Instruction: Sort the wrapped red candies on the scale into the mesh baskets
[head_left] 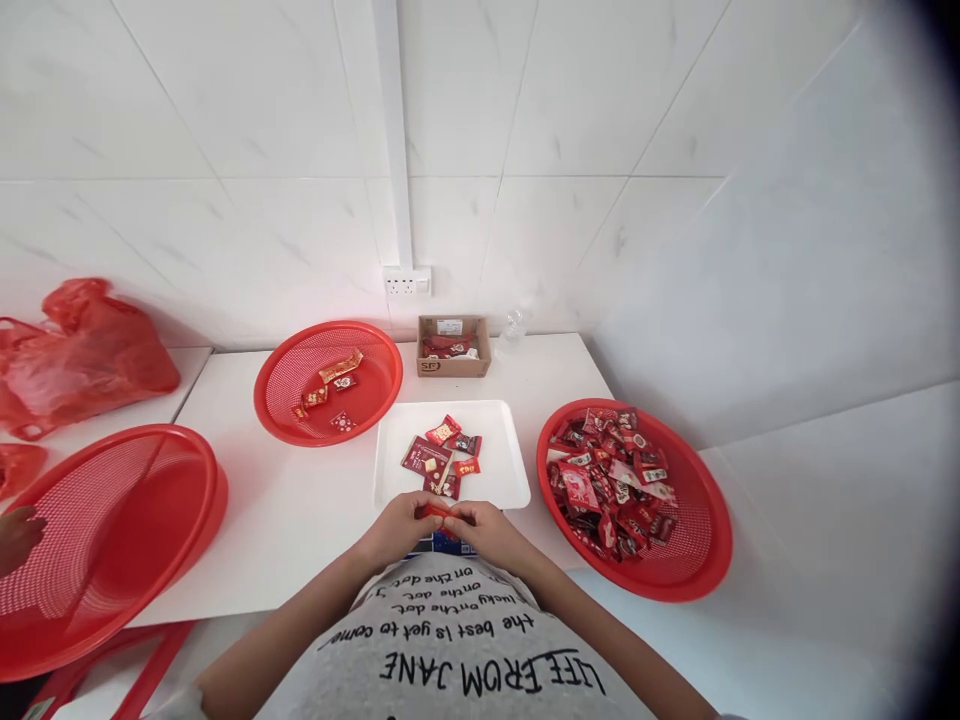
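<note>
My left hand (405, 524) and my right hand (480, 526) meet at the near edge of a white tray (501, 440). Between them, thumbs and fingers pinch a small red packet (435, 510), mostly covered by the fingers. On the tray lie several wrapped snacks: a dark red flat packet (420, 453), a red and cream packet (443, 430), a dark packet (468, 444) and a small orange-red one (466, 466). A dark blue printed item (444, 544) shows just below my hands, partly hidden.
A red basket (709, 500) heaped with wrapped snacks stands at right. Another red basket (274, 385) holds several packets at back left; a small cardboard box (454, 367) sits beside it. At far left are a large red basket (202, 490), another person's hand (19, 538) and red plastic bags (97, 350).
</note>
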